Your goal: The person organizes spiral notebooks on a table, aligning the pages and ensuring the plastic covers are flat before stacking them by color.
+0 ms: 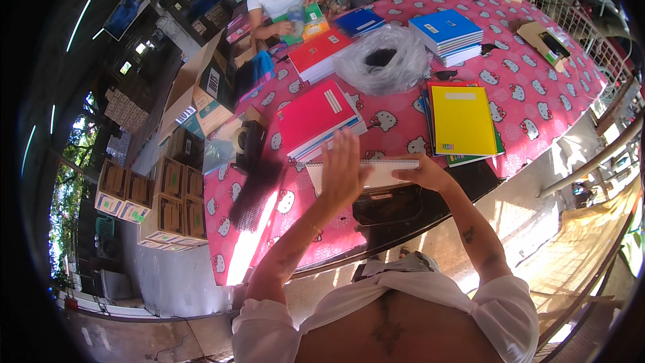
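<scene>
At the near edge of the table with its pink, cartoon-print cloth, your two hands meet over a white-paged, spiral-bound notebook, whose wire coil runs along the far side. Your right hand is closed on its right end, the thumb lying across the pages. Your left hand is at its left end, fingers straight and spread rather than curled; you cannot tell from this angle how firmly the palm presses on it. A glossy black object lies just on your side of the notebook.

Beyond your left hand stands a stack of pinkish-red-covered notebooks, with a black tape dispenser to its left. Past your right hand, a bright yellow spiral notebook tops a small pile. Farther off you have a clear plastic roll and a tall stack of blue-covered notebooks. Across the table, a co-worker in a white top handles a green-and-yellow notebook.
</scene>
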Demonstrator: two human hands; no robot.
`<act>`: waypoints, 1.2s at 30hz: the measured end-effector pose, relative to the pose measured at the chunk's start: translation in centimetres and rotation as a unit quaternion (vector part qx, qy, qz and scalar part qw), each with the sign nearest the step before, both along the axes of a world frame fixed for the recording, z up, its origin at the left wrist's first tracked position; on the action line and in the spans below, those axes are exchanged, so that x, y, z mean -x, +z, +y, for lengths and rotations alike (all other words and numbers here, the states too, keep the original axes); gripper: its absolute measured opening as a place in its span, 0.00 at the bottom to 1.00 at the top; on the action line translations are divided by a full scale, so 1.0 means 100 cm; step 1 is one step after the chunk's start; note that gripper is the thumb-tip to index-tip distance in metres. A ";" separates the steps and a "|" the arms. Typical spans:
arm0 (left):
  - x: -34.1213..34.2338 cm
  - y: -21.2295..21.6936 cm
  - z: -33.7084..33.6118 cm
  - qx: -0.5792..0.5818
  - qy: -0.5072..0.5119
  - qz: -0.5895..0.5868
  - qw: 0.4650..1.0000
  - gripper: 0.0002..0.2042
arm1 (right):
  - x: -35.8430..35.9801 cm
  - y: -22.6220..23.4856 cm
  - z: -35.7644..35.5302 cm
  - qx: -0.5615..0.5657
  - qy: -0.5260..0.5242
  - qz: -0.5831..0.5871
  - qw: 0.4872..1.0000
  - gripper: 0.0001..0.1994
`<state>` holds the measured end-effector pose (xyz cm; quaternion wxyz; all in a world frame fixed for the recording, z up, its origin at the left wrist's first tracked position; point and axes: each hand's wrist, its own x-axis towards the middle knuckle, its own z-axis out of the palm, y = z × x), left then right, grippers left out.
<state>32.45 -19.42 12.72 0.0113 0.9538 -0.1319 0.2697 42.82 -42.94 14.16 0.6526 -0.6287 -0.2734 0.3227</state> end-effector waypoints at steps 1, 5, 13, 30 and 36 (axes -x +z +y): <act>0.006 -0.011 -0.005 -0.003 -0.043 0.039 0.998 0.39 | 0.003 -0.002 0.001 0.000 0.005 -0.001 1.000 0.22; -0.016 0.011 -0.006 -0.043 0.035 -0.040 0.998 0.41 | 0.007 -0.007 0.005 -0.015 -0.023 -0.084 0.996 0.21; -0.030 0.029 -0.017 -0.062 0.017 -0.020 0.998 0.42 | 0.010 -0.005 0.005 -0.009 -0.035 -0.085 0.996 0.18; -0.058 0.047 -0.045 -0.073 -0.030 -0.044 0.996 0.42 | 0.005 -0.017 0.003 0.010 -0.045 -0.126 0.991 0.13; -0.031 0.027 -0.068 -0.016 -0.110 0.034 0.993 0.40 | 0.004 -0.027 0.007 -0.056 -0.056 -0.143 0.987 0.15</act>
